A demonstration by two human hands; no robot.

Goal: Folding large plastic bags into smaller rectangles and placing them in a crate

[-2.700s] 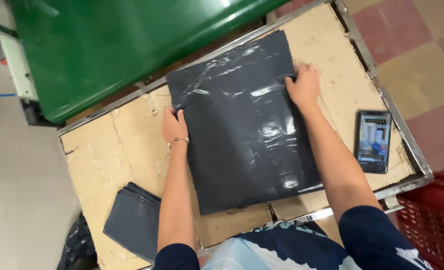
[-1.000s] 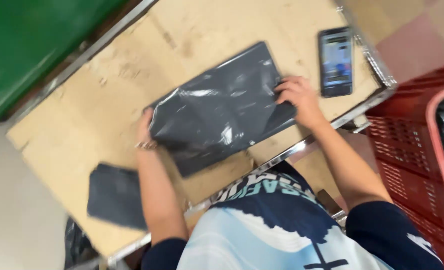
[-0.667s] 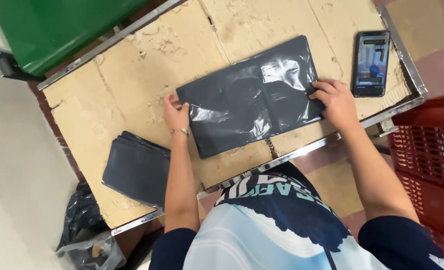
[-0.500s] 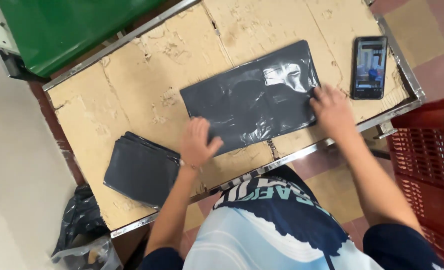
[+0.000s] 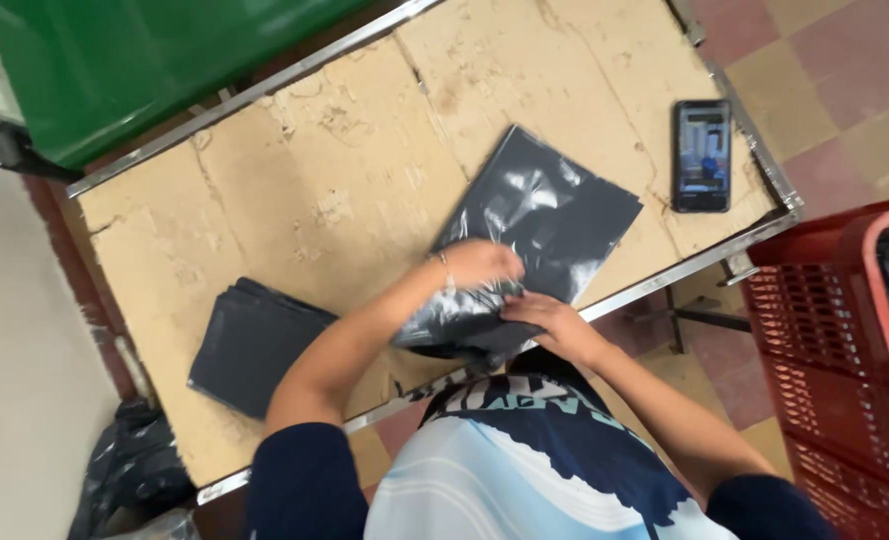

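Head view, looking straight down: both hands meet at the near end of a dark grey plastic bag (image 5: 555,215) that lies slantwise on the bench (image 5: 295,190), whose top is worn, scuffed cardboard inside a metal frame. The left hand (image 5: 480,265) lies on top of the bag's near part, its fingers (image 5: 510,268) curled down and pressing into the crumpled plastic; the grip looks closed on the film, though the fingertips are partly hidden. The right hand (image 5: 550,320) comes in from the near edge, its fingers (image 5: 525,305) bent and pinching the same bunched end of the bag just below the left hand's fingers. Beyond the fingers the rest of the bag stretches flat and glossy away from the person. Well to the left of the left hand's fingers sits a stack of folded dark bags (image 5: 255,345). Far to the right of the fingers, near the bench corner, a phone (image 5: 703,155) lies face up. A red plastic crate (image 5: 835,350) stands off the bench, beyond the right arm.
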